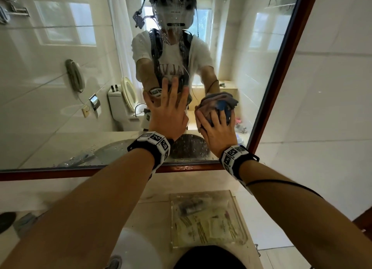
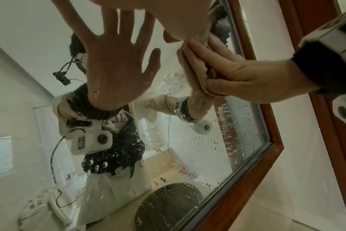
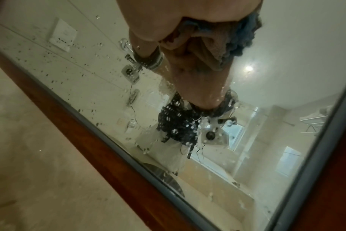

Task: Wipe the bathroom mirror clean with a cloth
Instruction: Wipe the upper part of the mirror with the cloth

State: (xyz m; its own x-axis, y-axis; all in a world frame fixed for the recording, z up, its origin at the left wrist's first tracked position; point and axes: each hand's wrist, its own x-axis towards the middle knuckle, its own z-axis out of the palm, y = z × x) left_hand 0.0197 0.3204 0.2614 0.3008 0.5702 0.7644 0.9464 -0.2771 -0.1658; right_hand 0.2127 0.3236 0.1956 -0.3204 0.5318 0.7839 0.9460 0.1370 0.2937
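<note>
Cloth (image 1: 218,100) wadded under R hand (image 1: 218,128): fingers curled over it, thumb pinching a fold, pressed to mirror (image 1: 60,71) so the full pad wipes. L hand (image 1: 168,111) just beside, flat and spread on glass, prob bracing. Droplets (image 2: 237,140) below grip, twd frame (image 1: 100,173), likely still unwiped.

Wide open glass left and above on the mirror (image 1: 60,77); the left hand (image 1: 171,115) blocks just beside the cloth (image 1: 209,115), wooden frame (image 1: 279,77) near on the right.

Bunched pink-blue cloth (image 2: 196,68) against droplet-speckled, wood-framed mirror (image 1: 60,107)
</note>
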